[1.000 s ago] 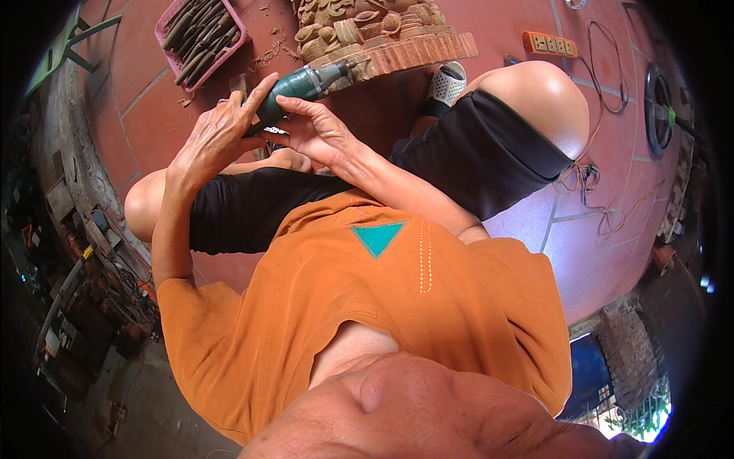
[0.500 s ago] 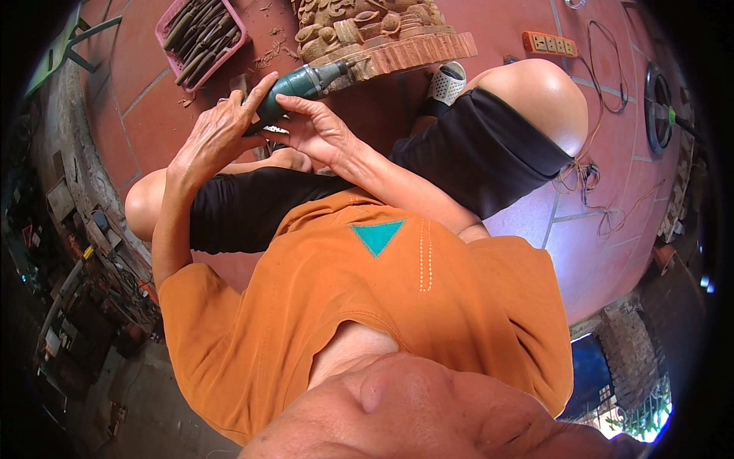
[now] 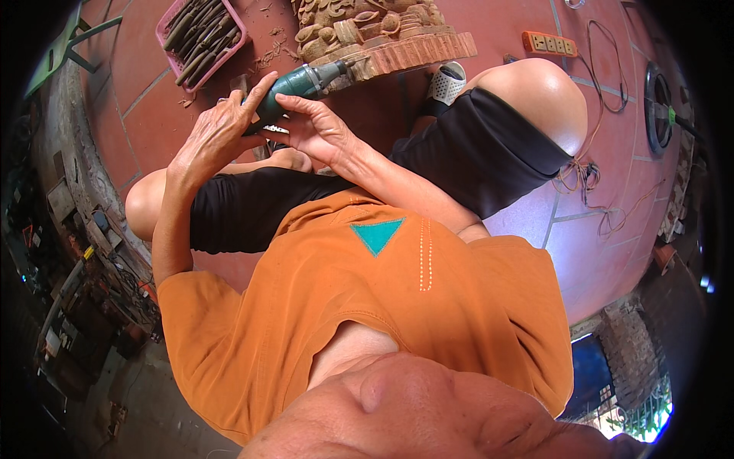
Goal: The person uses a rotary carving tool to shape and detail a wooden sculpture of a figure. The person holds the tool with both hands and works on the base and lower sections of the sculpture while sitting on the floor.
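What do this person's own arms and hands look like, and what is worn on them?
Both forearms are bare from the elbow down. The left hand and right hand wear no gloves; no ring or watch is visible. Short orange sleeves of a T-shirt end above the elbows. No bandage or marking shows on either arm.

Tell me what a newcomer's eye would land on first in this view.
First, the green handheld power tool near the top centre, gripped by the left hand and right hand, its nose at the carved wooden block on the red tiled floor. Next, the pink plastic tray of chisels at upper left, and the orange power strip at upper right.
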### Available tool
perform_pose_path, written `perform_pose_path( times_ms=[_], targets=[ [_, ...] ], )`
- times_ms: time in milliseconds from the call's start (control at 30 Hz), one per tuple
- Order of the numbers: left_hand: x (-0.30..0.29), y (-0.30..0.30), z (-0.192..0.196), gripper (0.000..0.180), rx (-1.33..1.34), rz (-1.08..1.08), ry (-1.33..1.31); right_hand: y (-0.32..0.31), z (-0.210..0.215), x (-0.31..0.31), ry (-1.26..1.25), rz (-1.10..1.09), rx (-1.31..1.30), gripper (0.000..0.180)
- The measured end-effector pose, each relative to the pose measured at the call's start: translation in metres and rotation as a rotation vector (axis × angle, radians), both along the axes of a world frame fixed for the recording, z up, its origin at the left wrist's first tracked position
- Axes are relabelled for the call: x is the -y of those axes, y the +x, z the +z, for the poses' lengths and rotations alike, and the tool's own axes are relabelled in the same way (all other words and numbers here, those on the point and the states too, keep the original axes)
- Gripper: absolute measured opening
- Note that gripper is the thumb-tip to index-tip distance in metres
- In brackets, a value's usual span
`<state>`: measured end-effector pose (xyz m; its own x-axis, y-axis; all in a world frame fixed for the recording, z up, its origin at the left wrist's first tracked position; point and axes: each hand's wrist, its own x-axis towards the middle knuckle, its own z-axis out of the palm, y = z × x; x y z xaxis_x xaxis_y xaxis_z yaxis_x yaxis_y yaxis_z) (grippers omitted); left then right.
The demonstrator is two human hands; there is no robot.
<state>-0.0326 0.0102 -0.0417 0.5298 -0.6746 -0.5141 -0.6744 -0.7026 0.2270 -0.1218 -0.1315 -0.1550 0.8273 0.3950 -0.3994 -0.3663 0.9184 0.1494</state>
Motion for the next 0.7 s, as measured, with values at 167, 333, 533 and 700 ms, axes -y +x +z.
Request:
perform_pose_path(
  times_ms=[167,333,533,700],
  targets=[
    [0.0003,-0.0002,0.001,0.102,-0.003,0.007,0.0,0.0006,0.0005,0.0,0.0,0.0,0.004,0.033],
    [-0.0001,-0.0001,0.0002,0.102,0.0,0.006,0.0,0.0008,0.0002,-0.0001,-0.002,-0.003,0.007,0.032],
    [-0.0009,-0.0005,0.0001,0.103,0.02,-0.006,-0.003,0.0009,0.0014,0.0002,-0.008,-0.002,0.005,0.031],
    [-0.001,-0.0004,-0.0002,0.104,0.015,-0.003,-0.012,0.0012,0.001,0.0,-0.018,-0.003,0.011,0.03]
  ],
)
